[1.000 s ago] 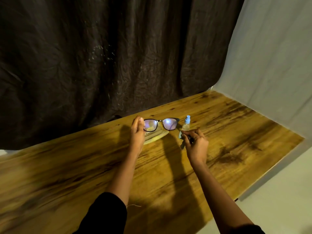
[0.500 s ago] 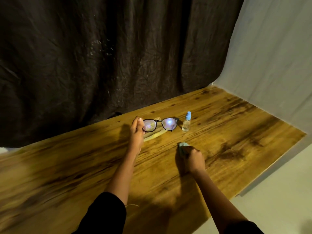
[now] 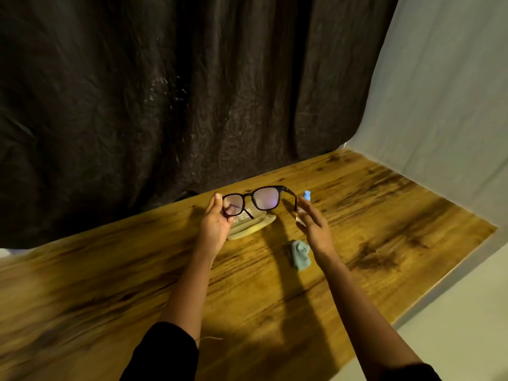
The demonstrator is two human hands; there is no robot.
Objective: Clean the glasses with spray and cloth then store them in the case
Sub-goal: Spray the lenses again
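Observation:
Black-framed glasses (image 3: 258, 200) are held up above the table, lenses facing me, both temples unfolded. My left hand (image 3: 215, 226) grips the left end of the frame. My right hand (image 3: 313, 225) hovers with straight fingers beside the right temple tip and holds nothing. Behind the right hand's fingers stands the small spray bottle with a blue cap (image 3: 307, 195), mostly hidden. The crumpled light-blue cloth (image 3: 300, 254) lies on the table just below the right hand. A pale yellow glasses case (image 3: 253, 228) lies open under the glasses.
The wooden table (image 3: 384, 215) ends at a front edge on the right and bottom. A dark curtain (image 3: 165, 105) hangs behind it and a pale sheet (image 3: 439, 92) closes the right side.
My right hand set the blue cloth down on the table, let go and rose to the glasses' right temple. My left hand lifted the glasses a little higher.

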